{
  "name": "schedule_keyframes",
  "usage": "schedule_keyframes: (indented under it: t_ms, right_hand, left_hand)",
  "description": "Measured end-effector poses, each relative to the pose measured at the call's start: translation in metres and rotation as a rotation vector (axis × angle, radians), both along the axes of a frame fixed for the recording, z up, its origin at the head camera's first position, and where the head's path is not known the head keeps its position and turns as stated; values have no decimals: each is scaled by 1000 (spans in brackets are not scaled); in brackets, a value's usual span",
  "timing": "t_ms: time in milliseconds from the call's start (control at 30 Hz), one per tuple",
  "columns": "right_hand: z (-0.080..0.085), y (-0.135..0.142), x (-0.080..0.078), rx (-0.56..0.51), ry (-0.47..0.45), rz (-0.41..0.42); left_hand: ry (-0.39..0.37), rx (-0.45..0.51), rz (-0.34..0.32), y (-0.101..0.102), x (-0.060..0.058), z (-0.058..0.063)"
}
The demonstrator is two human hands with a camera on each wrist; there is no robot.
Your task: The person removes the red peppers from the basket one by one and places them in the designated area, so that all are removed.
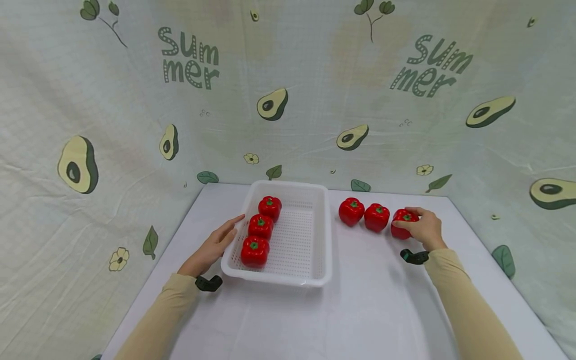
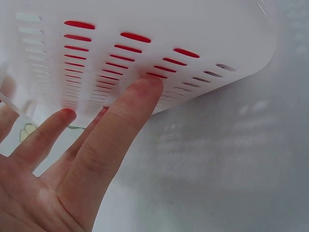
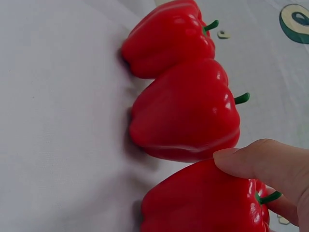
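A white perforated plastic basket [image 1: 292,245] stands on the table with three red bell peppers in a column along its left side; the nearest is a glossy bell pepper [image 1: 254,252]. My left hand [image 1: 210,254] rests fingertips against the basket's left outer wall, fingers spread and fairly straight. Through the slots of that wall [image 2: 231,29] red shows in the left wrist view. Right of the basket, three more peppers form a row. At the row's right end, my right hand [image 1: 426,229] grips a bell pepper [image 1: 402,218] between thumb and fingers; its far side is hidden.
Two other bell peppers, the left one [image 1: 351,211] and the middle one [image 1: 376,217], sit close beside the gripped one. A white cloth covers the table [image 1: 360,300]. Behind hangs a curtain [image 1: 306,65] printed with avocados and leaves.
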State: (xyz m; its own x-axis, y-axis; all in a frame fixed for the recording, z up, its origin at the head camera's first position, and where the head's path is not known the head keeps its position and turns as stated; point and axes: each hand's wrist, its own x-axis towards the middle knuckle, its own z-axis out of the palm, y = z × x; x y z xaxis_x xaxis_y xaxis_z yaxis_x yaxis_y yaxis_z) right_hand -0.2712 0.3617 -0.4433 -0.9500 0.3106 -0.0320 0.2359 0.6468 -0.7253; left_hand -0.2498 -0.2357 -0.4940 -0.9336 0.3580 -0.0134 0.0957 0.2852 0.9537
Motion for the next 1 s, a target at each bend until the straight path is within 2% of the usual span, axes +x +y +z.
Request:
schedule_keyframes:
  t_ms: [1000]
  right_hand:
    - [-7, 8, -3, 18, -20, 43]
  left_hand:
    - [18, 10, -19, -1, -2, -2]
